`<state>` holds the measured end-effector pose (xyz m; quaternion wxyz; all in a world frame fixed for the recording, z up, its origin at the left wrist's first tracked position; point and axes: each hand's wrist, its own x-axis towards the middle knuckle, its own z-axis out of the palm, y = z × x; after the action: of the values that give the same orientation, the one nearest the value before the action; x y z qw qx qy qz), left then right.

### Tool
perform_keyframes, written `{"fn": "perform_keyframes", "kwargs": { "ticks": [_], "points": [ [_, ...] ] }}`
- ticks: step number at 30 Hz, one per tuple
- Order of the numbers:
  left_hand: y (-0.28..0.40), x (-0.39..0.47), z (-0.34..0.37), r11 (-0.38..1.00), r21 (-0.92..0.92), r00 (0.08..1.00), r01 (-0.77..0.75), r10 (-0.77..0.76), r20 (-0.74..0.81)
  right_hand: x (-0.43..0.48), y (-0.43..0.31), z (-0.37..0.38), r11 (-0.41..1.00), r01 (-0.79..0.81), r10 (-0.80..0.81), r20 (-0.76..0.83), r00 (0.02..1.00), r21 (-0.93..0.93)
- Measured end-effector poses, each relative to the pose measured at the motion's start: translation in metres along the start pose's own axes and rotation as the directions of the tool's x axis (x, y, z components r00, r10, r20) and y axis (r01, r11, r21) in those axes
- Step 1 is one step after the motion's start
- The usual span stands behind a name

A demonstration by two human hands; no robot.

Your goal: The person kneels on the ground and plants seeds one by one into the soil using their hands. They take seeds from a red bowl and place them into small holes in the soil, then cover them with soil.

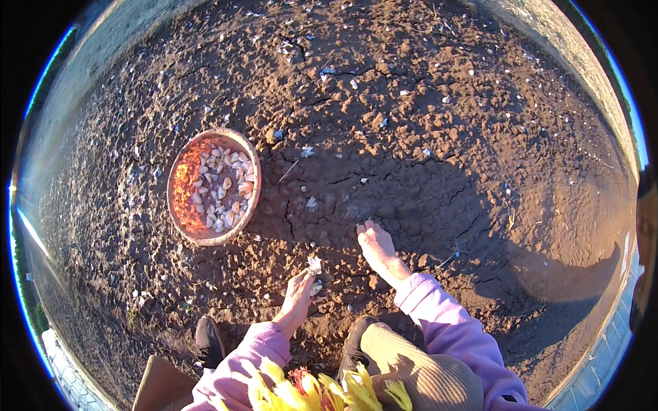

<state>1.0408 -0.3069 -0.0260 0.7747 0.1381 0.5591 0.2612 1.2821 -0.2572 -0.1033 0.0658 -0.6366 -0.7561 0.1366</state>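
Note:
My left hand [299, 295] holds several whitish garlic cloves [314, 265], low in the middle of the view. To its right and a little farther out, my right hand [375, 246] reaches down to the brown soil [354, 205], its fingertips together at the surface. Whether a clove is between them is hidden. A round, shallow reddish basin [175, 226] stands on the soil at the left, beyond my left hand, with many loose cloves [227, 183] inside.
Pale cloves or bits of skin [445, 99] lie scattered over the cracked, lumpy soil. A dry stalk [289, 171] lies right of the basin. My dark shoes [209, 336] and bent knee are at the bottom. Yellow fringe [360, 388] hangs before me.

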Motion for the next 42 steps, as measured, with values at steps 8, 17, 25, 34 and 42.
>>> {"fn": "perform_keyframes", "kwargs": {
  "ticks": [8, 17, 25, 34, 42],
  "points": [
    [-0.011, 0.011, 0.013, 0.994, 0.017, 0.994, 0.105, -0.105, -0.035, -0.039, -0.029, -0.057, 0.757, -0.24, 0.175, 0.166, 0.97, 0.608],
    [-0.022, 0.022, 0.03, 0.891, 0.441, 0.972, 0.107, -0.188, 0.142, -0.071, -0.024, -0.085, 0.345, -0.339, 0.01, 0.358, 0.934, 0.875],
    [0.018, 0.041, 0.012, 0.885, 0.465, 0.999, -0.003, 0.026, -0.043, -0.132, -0.003, -0.048, 0.662, -0.383, 0.144, 0.391, 0.909, 0.645],
    [0.001, 0.058, -0.041, 0.987, -0.157, 0.994, 0.035, -0.019, 0.104, -0.169, -0.017, 0.042, 0.809, -0.353, 0.15, 0.416, 0.897, 0.47],
    [-0.022, 0.046, -0.007, 0.953, -0.24, 0.978, 0.184, -0.154, 0.139, -0.139, -0.034, 0.008, 0.914, -0.371, 0.234, 0.534, 0.812, 0.163]
  ]
}}
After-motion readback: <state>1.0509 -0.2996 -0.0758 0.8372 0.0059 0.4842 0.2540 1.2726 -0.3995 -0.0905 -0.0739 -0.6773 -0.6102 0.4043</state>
